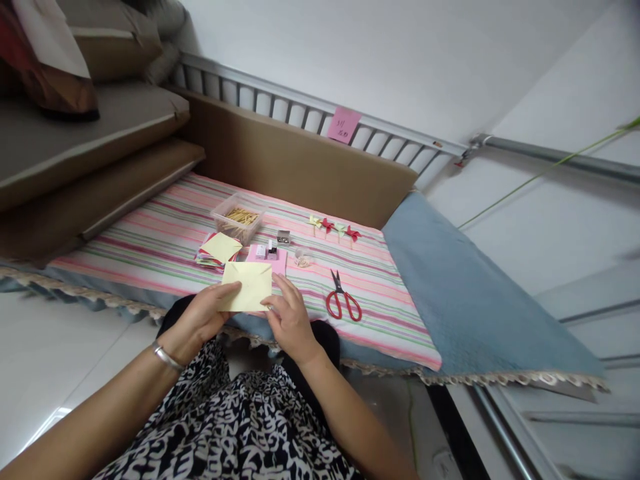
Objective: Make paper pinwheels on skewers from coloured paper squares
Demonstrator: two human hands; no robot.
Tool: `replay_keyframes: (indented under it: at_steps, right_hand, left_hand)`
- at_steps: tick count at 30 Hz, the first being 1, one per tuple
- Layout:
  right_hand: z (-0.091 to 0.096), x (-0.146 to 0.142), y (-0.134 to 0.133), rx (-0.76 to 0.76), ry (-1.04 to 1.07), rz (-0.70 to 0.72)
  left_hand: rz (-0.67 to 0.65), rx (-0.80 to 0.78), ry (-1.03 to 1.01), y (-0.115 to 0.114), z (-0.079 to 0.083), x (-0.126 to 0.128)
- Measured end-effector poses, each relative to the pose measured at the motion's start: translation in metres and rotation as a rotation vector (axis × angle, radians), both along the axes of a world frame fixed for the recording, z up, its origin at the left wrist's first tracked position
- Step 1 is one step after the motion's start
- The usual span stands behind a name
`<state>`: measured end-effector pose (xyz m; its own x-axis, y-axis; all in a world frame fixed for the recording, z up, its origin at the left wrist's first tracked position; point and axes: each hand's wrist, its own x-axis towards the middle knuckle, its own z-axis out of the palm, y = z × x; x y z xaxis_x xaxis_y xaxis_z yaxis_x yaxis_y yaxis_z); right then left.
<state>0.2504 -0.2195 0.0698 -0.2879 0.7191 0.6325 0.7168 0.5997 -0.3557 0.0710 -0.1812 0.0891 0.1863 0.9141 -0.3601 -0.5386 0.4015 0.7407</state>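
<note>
A pale yellow square of paper (pixel 253 283) is held up between my two hands, with slits or creases running in from its upper corners. My left hand (pixel 207 310) pinches its left edge, thumb on top. At the lower right edge, my right hand (pixel 290 317) grips it with closed fingers. Just beyond lies a stack of coloured paper squares (pixel 220 248), a yellow one uppermost. Red-handled scissors (pixel 343 300) rest on the striped cloth to the right, blades pointing away from me.
Beyond the paper stand a clear tub of thin sticks (pixel 240 217), a small box (pixel 283 237), a pink pad (pixel 281 261) bearing small boxes, and a round clear container (pixel 303 257). Several small pinwheels (pixel 340 229) lie farther right. Cushions (pixel 90 133) are piled at left; a brown board (pixel 290 167) closes the back.
</note>
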Motion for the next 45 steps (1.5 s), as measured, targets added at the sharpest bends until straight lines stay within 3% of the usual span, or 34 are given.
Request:
replay_keyframes:
  at_steps: [5, 14, 19, 28, 38, 45]
  right_hand:
    - [0.004, -0.004, -0.001, 0.005, 0.009, 0.022]
    - [0.018, -0.011, -0.009, -0.119, 0.034, -0.006]
    - [0.022, -0.016, -0.005, -0.197, 0.104, -0.038]
    - [0.019, -0.018, 0.006, -0.299, 0.228, -0.089]
    - [0.014, -0.021, 0.007, -0.316, 0.264, -0.119]
    - [0.012, -0.022, 0.009, -0.332, 0.25, -0.133]
  left_hand:
    - [-0.08, 0.08, 0.045, -0.003, 0.0, -0.001]
    - [-0.011, 0.171, 0.277, -0.003, -0.006, 0.001]
    - [-0.072, 0.236, 0.408, -0.005, -0.003, 0.003]
    - [-0.187, 0.2, 0.293, -0.009, -0.005, 0.002]
    - [-0.205, 0.174, 0.256, -0.013, 0.003, 0.0]
    - [-0.2, 0.214, 0.369, -0.011, 0.003, -0.002]
